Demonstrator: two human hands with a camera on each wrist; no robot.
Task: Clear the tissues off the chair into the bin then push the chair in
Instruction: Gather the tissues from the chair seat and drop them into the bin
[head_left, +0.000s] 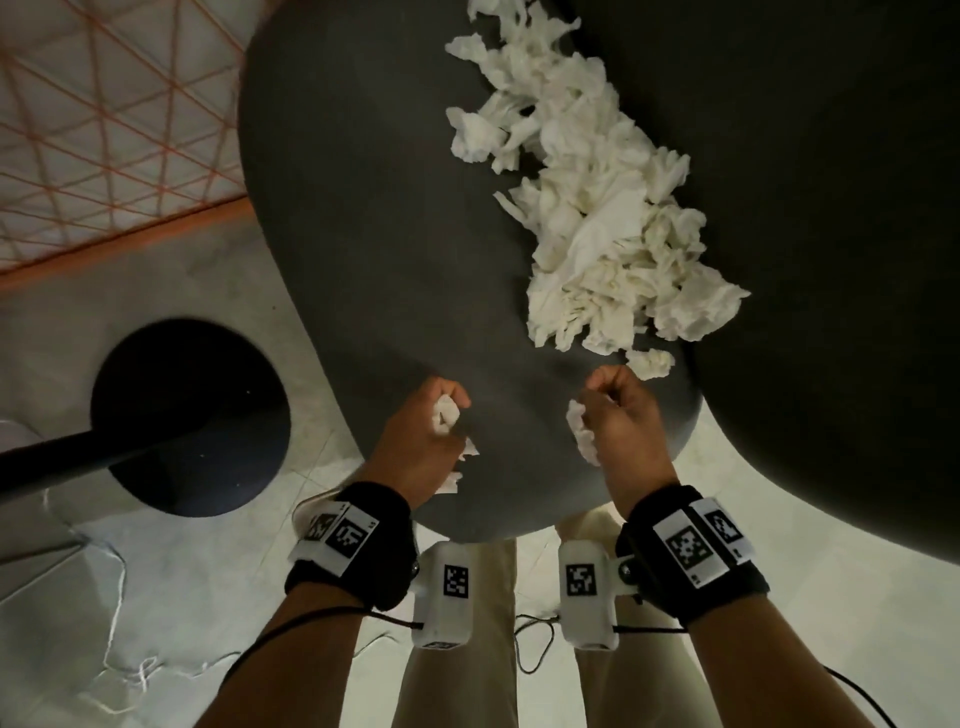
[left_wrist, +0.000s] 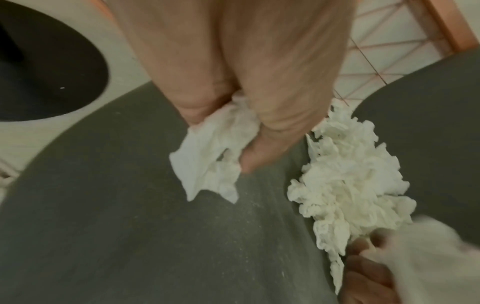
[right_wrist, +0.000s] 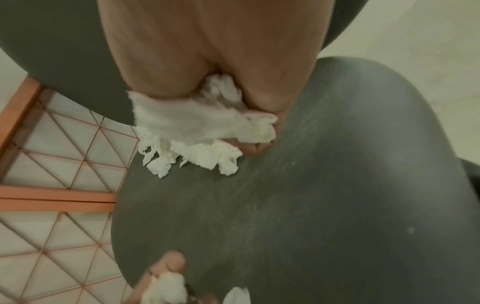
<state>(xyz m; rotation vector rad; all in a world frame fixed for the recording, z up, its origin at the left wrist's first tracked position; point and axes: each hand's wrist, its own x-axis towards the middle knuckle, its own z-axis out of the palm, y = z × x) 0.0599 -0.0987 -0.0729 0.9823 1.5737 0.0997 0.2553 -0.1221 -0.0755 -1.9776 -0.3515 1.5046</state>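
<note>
Curled fingers of the left hand (head_left: 426, 431) clutch a crumpled white tissue (head_left: 445, 413); the right hand (head_left: 621, 415) grips another wad (head_left: 581, 431). Both hover over the near edge of the dark grey chair seat (head_left: 363, 234). A large tissue pile (head_left: 597, 218) lies farther right.

Left hand (head_left: 423, 431) and right hand (head_left: 621, 415) side by side, fingers (left_wrist: 262, 148) curled tight.
</note>
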